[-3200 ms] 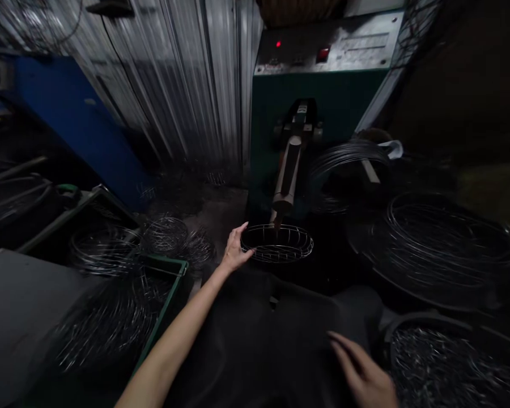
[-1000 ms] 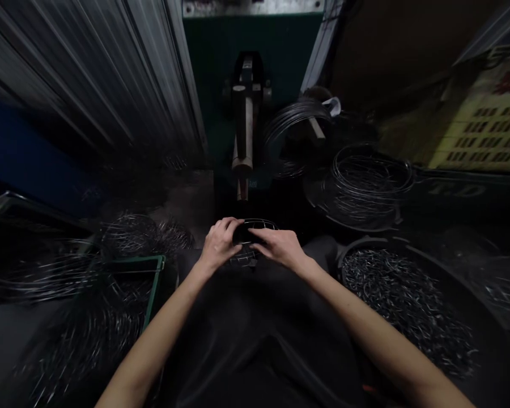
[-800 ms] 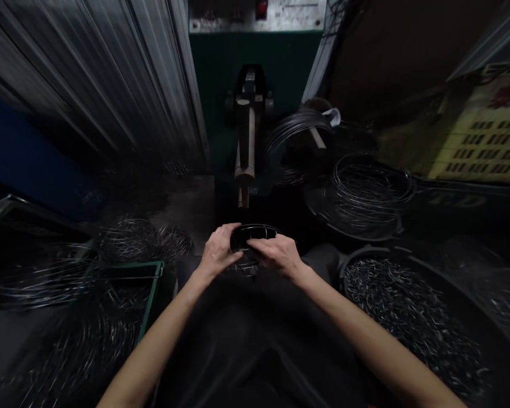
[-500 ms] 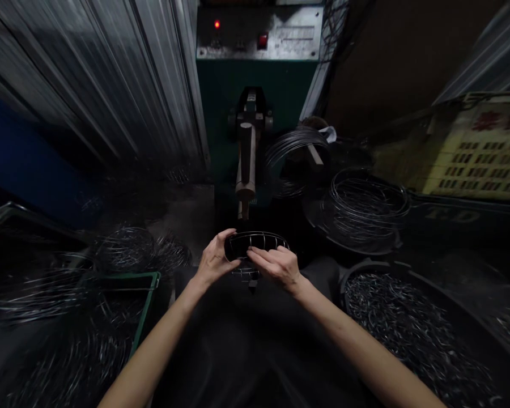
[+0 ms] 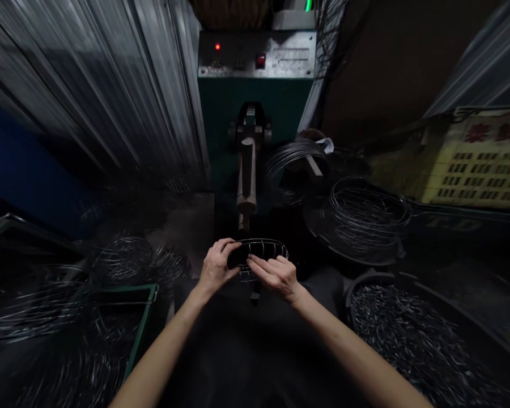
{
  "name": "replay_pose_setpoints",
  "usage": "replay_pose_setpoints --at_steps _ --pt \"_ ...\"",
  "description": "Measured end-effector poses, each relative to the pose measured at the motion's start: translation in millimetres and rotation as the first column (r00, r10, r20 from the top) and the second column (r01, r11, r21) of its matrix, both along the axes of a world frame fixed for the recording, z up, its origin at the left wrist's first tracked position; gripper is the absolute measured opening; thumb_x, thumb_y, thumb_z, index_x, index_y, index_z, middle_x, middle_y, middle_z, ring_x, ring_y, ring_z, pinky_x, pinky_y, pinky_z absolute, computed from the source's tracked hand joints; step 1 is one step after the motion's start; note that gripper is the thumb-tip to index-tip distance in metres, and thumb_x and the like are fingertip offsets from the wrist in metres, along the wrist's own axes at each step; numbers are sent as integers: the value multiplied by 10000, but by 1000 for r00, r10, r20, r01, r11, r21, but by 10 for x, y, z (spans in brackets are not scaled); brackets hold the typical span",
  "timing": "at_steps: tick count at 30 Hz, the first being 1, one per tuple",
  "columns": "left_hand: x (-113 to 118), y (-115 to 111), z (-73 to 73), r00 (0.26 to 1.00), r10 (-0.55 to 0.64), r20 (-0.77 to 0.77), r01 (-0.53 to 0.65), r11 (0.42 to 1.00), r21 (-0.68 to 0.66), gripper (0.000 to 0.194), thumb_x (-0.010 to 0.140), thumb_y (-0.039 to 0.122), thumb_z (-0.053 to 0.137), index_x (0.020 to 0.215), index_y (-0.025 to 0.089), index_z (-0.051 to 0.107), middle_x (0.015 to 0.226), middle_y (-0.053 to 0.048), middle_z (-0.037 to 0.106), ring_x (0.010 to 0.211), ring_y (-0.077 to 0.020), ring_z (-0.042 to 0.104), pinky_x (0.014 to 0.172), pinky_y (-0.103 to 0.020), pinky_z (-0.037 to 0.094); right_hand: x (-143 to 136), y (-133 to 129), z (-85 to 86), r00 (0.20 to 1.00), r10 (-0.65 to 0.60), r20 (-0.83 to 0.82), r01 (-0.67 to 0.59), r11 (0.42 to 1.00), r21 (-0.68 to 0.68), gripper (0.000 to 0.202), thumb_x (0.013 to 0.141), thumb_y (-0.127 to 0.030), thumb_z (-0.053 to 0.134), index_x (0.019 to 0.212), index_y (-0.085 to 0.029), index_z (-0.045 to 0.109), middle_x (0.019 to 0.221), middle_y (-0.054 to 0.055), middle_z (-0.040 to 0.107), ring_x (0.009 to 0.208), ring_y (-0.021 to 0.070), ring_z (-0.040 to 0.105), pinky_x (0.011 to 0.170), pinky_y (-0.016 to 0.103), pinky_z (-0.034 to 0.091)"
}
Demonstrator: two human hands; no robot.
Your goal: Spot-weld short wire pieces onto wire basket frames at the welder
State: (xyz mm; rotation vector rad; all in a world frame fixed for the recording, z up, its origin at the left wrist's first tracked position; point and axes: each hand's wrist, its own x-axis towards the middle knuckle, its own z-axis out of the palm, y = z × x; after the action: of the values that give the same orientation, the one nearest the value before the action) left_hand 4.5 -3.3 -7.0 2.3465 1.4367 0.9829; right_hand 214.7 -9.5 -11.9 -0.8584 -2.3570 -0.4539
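Note:
A round wire frame point(image 5: 262, 241), like a small cage of thin metal rings and short cross wires, is held between my hands at the lower tip of the machine. My left hand point(image 5: 216, 265) grips its left side, thumb below and fingers above. At the right, my right hand point(image 5: 277, 275) has its fingers closed at the near edge, the index finger pointing inward. Whether a small wire piece is pinched there is too dark to tell. Just beyond the frame stands the machine's thick cylindrical arm point(image 5: 247, 175), its narrow tip partly hidden behind the ring.
The green machine point(image 5: 221, 93) has a control panel point(image 5: 238, 55) with a lit red lamp. Right are wire coils point(image 5: 365, 209), a black tub of short bent wire pieces point(image 5: 408, 328) and a yellow crate point(image 5: 476, 164). Left, a green-edged crate point(image 5: 142, 317) holds curved wires.
The whole view has tilted up slightly, so the machine and bins sit lower in the picture. Both hands keep nearly the same grip on the wire frame.

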Motion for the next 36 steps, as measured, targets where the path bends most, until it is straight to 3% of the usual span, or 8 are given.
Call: replay_pose_setpoints --at_steps 12,19,36 --pt "-30 152 -17 999 41 13 -41 999 3 593 630 95 697 1170 261 515 1186 -69 528 1083 -249 526 902 -418 473 -35 200 -17 997 57 -46 -52 993 102 277 903 -130 523 1118 -252 646 1129 2 662 579 82 534 542 288 323" --pt "-40 244 -5 999 42 -3 -42 999 15 603 639 91 695 1187 254 504 1206 -65 524 1103 -237 514 916 -409 459 -66 308 -22 999 37 -39 -28 973 230 245 874 -127 568 1071 -232 670 1122 -1 666 564 68 504 535 282 319" --pt "-51 369 -24 992 61 -110 -49 993 110 588 663 113 700 1203 251 512 1205 -69 545 1091 -244 524 863 -374 459 -59 423 -198 999 24 -27 -19 984 175 300 892 -143 544 1147 -271 638 1143 8 656 579 88 527 536 298 316"
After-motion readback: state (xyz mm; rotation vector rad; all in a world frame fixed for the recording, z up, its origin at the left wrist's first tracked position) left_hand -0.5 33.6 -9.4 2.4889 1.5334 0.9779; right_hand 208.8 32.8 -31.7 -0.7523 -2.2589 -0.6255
